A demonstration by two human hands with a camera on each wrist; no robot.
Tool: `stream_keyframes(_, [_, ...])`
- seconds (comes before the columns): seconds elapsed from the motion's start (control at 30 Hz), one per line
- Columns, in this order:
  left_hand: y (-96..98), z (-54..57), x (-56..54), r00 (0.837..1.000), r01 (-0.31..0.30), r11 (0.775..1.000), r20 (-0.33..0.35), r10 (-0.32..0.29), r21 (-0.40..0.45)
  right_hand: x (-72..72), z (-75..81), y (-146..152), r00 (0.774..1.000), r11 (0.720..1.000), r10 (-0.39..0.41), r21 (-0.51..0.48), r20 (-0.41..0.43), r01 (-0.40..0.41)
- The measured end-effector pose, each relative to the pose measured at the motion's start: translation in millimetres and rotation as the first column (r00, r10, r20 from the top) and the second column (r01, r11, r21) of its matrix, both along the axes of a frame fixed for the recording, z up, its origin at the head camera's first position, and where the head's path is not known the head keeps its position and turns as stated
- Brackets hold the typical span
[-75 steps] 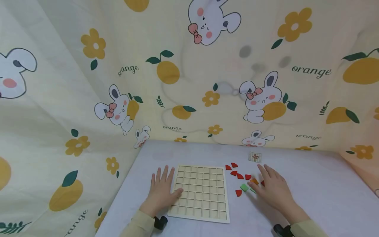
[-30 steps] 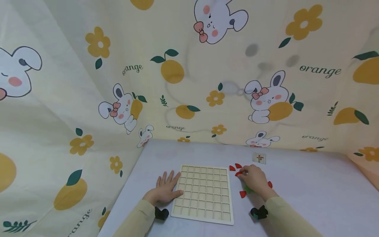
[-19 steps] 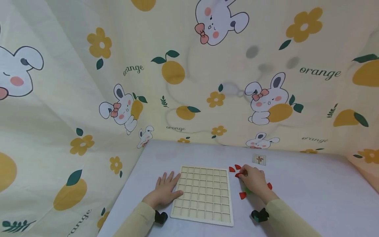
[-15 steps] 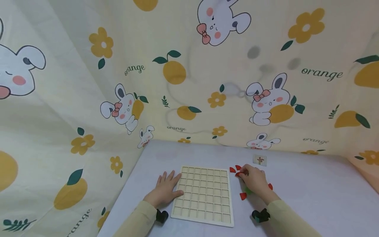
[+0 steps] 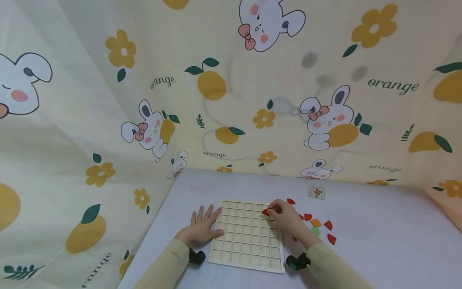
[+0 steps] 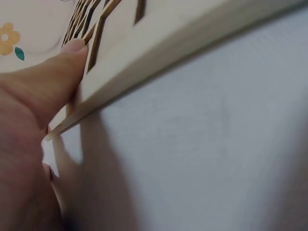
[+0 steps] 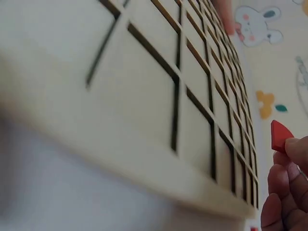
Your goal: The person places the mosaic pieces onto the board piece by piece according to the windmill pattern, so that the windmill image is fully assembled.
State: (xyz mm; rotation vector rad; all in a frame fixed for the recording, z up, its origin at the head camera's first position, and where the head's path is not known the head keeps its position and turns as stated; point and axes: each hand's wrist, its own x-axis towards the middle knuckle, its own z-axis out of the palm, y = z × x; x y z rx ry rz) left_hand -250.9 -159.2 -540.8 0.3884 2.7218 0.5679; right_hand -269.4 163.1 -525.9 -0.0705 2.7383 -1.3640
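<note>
A pale wooden grid board (image 5: pixel 245 241) with square cells lies on the table. My left hand (image 5: pixel 199 228) rests at its left edge with fingers spread, the thumb (image 6: pixel 65 67) lying on the rim in the left wrist view. Over the board's upper right part, my right hand (image 5: pixel 287 218) pinches a red quarter-circle piece (image 5: pixel 266 212) between thumb and fingertips. The right wrist view shows that red piece (image 7: pixel 279 136) held up off the board's surface. Several more red pieces (image 5: pixel 331 239), an orange piece (image 5: pixel 316 222) and a green piece (image 5: pixel 315 231) lie right of the board, some partly behind the right hand.
A small card (image 5: pixel 317 192) printed with a grid and a red figure lies behind the pieces. A patterned curtain (image 5: pixel 231 120) encloses the white table (image 5: pixel 379 233) at the back and the sides.
My right hand went from hovering over the pieces to pinching a red one, then moved left with it over the board. The orange and green pieces show again. My left hand stays on the board edge.
</note>
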Motion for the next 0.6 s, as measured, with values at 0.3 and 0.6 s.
stream_keyframes(0.3, [1.1, -2.6, -0.9, 1.0, -0.031, 0.999, 0.001, 0.031, 0.014, -2.9, -2.6, -31.1, 0.997, 0.997, 0.073, -0.011, -0.023, -0.074])
stream_keyframes(0.6, [1.9, 1.7, 1.2, 0.999, -0.029, 0.999, 0.016, 0.029, 0.023, -12.0, -13.6, -45.2, 0.994, 0.995, 0.102, 0.017, -0.045, -0.102])
